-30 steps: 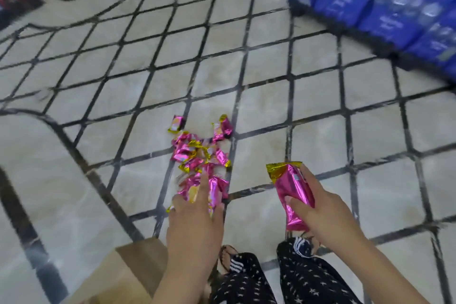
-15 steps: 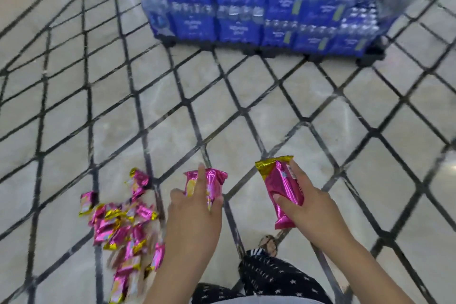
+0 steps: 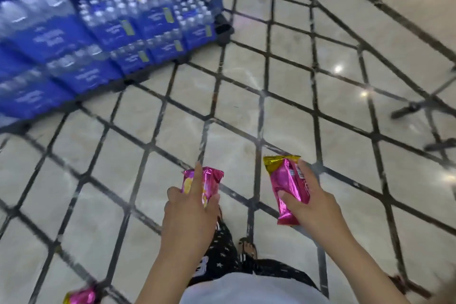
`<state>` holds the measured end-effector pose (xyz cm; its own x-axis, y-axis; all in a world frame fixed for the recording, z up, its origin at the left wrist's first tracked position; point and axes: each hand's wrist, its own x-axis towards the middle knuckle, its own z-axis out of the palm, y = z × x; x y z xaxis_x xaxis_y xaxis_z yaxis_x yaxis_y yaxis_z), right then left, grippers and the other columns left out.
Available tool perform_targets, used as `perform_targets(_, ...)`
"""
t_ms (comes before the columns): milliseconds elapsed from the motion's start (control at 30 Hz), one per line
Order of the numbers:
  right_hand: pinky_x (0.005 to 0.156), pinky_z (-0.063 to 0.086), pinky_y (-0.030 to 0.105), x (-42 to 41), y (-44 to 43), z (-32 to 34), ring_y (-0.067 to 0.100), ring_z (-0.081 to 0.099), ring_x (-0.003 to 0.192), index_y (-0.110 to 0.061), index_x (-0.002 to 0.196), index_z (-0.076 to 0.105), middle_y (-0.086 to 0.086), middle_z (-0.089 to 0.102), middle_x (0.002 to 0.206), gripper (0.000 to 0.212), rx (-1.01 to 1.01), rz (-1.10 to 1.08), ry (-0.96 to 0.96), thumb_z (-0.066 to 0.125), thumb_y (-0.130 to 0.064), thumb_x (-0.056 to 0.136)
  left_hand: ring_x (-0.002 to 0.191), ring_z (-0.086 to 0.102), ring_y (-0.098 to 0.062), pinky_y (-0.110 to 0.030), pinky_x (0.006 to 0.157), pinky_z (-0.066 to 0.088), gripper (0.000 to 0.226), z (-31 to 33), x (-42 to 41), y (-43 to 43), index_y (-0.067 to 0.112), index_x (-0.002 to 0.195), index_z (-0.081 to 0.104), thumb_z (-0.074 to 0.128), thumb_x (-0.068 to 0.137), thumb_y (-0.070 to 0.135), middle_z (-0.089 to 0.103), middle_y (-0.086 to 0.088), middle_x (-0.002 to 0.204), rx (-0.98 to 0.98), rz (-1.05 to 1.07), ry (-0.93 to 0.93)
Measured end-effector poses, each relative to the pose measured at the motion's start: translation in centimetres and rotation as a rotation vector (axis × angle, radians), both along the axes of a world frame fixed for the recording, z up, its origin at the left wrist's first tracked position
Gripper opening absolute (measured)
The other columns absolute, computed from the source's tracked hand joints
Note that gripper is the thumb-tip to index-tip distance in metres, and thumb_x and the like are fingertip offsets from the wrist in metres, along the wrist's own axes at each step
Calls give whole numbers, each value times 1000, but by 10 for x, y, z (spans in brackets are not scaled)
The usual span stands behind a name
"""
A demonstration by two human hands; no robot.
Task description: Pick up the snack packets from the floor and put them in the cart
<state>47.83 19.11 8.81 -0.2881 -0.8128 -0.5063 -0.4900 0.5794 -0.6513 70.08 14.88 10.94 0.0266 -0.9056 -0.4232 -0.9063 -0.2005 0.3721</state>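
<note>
item: 2 glossy pink foil snack packets with gold ends, 1 per hand, carried above the floor. risk: slick foil may slip in transit; cart not in view. left hand (image 3: 190, 215) pinches the smaller packet (image 3: 206, 184); right hand (image 3: 312, 202) curls around the longer packet (image 3: 288, 186). another pink packet (image 3: 81, 296) lies on the cream tiled floor (image 3: 246, 96).

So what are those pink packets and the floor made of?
The snack packet in the right hand looks like glossy metallised foil film: creased, mirror-bright pink with a gold crimped end. The floor seems polished stone or glazed tile, since it reflects ceiling lights.
</note>
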Motion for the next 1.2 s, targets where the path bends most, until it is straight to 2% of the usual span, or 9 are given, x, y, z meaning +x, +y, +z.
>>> perform_targets(100, 83, 56, 35, -24, -6, -10, 16, 63, 91, -52, 149, 12, -3, 59, 116, 80, 19, -146, -18, 63, -46, 88, 89, 56, -28, -33, 77, 44, 68, -8, -31, -35, 49, 152, -4, 37, 98, 56, 37, -8, 113, 45, -131, -1)
perform_targets(200, 87, 56, 41, -43, -24, -16, 22, 62, 101, -57, 146, 14, -1, 57, 125, 79, 8, -297, -31, 65, -47, 86, 104, 55, -30, -32, 85, 45, 69, -15, -60, -78, 50, 152, -4, 38, 98, 55, 36, -13, 129, 66, -239, 30)
perform_targets(333, 94, 52, 38, -61, -67, -15, 22, 58, 113, -56, 147, 11, -2, 52, 138, 79, 15, -423, 4, 63, -49, 88, 82, 53, -22, -30, 72, 46, 71, -13, -95, -150, 49, 152, -6, 41, 99, 52, 36, -6, 111, 17, -417, 30)
perform_targets(433, 95, 52, 41, -73, -106, -11, 22, 59, 113, -57, 146, 7, -2, 54, 137, 80, 12, -470, 39, 60, -53, 87, 82, 53, -24, -31, 75, 47, 71, -4, -121, -204, 49, 151, -8, 39, 98, 54, 37, -8, 109, -50, -549, 0)
perform_targets(533, 89, 53, 35, -88, -133, -5, 20, 60, 103, -51, 149, 7, -1, 59, 125, 80, 4, -580, 99, 60, -49, 89, 90, 54, -29, -34, 81, 50, 71, 5, -152, -251, 48, 152, -6, 37, 97, 56, 40, -11, 111, -137, -659, -25)
perform_targets(700, 72, 50, 31, -122, -140, 5, 14, 55, 80, -47, 152, 5, -2, 57, 95, 81, 15, -729, 201, 58, -47, 90, 84, 53, -31, -42, 81, 52, 71, 5, -221, -302, 45, 154, -3, 37, 96, 55, 38, -12, 109, -208, -809, -7)
perform_targets(900, 58, 40, 23, -191, -121, 5, 2, 50, 69, -45, 152, 10, -3, 58, 85, 75, 24, -908, 271, 55, -47, 92, 91, 52, -34, -37, 79, 46, 72, -5, -320, -301, 44, 154, -3, 42, 98, 50, 39, -16, 118, -198, -920, 84)
perform_targets(1033, 55, 37, 15, -258, -108, 2, 4, 51, 67, -42, 153, 13, -2, 58, 86, 74, 25, -932, 269, 55, -47, 92, 87, 47, -26, -30, 72, 39, 72, -10, -393, -279, 50, 144, -12, 42, 97, 51, 35, -9, 113, -194, -957, 145)
perform_targets(1200, 50, 33, 12, -355, -76, 12, -2, 49, 63, -41, 152, 16, -13, 52, 77, 70, 44, -984, 257, 53, -48, 94, 85, 50, -25, -32, 78, 49, 74, -6, -496, -249, 48, 148, -14, 39, 97, 54, 38, -11, 115, -199, -1034, 101)
